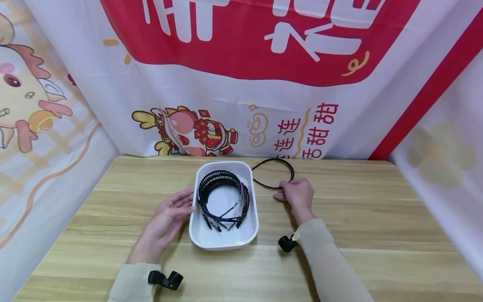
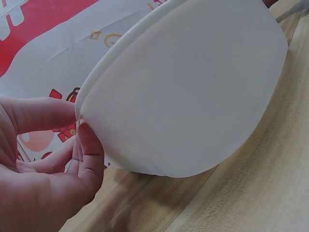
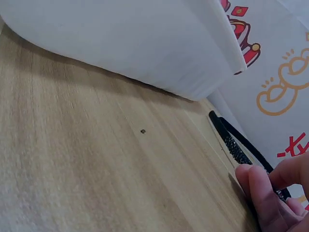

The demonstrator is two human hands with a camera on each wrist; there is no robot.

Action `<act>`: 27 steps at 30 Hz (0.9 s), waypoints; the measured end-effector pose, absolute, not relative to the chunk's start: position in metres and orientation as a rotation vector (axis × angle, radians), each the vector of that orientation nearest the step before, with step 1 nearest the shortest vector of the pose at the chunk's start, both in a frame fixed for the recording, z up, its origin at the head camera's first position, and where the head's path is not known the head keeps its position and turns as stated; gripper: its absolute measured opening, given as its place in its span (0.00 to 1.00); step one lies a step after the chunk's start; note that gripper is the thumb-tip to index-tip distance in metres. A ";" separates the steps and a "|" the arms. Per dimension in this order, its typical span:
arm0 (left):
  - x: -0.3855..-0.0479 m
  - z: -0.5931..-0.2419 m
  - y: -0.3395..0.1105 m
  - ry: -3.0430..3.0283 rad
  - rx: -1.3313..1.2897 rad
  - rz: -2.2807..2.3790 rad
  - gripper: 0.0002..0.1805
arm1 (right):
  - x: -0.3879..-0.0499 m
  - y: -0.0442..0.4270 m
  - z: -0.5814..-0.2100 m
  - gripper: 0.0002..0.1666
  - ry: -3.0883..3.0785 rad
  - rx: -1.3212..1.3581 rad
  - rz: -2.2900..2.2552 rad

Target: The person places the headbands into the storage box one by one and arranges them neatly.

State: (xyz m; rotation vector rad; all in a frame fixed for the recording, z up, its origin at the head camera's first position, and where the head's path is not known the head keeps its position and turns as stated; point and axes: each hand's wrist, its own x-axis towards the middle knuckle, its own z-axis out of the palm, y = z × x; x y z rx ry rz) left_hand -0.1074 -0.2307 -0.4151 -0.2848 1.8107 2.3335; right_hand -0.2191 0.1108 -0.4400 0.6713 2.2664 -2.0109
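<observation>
A white plastic tub (image 1: pixel 223 240) stands on the wooden table, with several dark headbands (image 1: pixel 222 176) nested inside it. My left hand (image 1: pixel 171 218) is at the tub's left side, its thumb and fingers touching the rim and outer wall. Right of the tub, my right hand (image 1: pixel 298 195) pinches a thin black headband (image 1: pixel 291 167) between thumb and fingers. In the right wrist view this headband (image 3: pixel 236 151) has a studded or beaded band; its left end reaches close to the tub, and my fingers cover part of it.
A printed cloth (image 1: pixel 226 96) hangs behind the table (image 1: pixel 358 218), with further cloths along the left and right sides. A small black device (image 1: pixel 166 279) sits on the left wrist and another (image 1: pixel 287 243) on the right wrist.
</observation>
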 end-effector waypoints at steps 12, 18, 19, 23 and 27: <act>-0.108 -0.416 -0.229 1.811 -0.282 2.332 0.40 | -0.214 0.128 -0.437 0.29 2.119 0.704 -2.192; -0.107 -0.416 -0.229 1.814 -0.269 2.335 0.40 | -0.216 0.141 -0.434 0.25 2.114 0.701 -2.306; -0.107 -0.416 -0.229 1.815 -0.267 2.337 0.40 | -0.216 0.142 -0.433 0.25 2.120 0.681 -2.323; -0.107 -0.416 -0.230 1.819 -0.255 2.343 0.40 | -0.217 0.145 -0.423 0.21 2.149 0.561 -2.337; -0.107 -0.417 -0.231 1.818 -0.253 2.343 0.40 | -0.219 0.142 -0.410 0.20 2.231 0.375 -2.246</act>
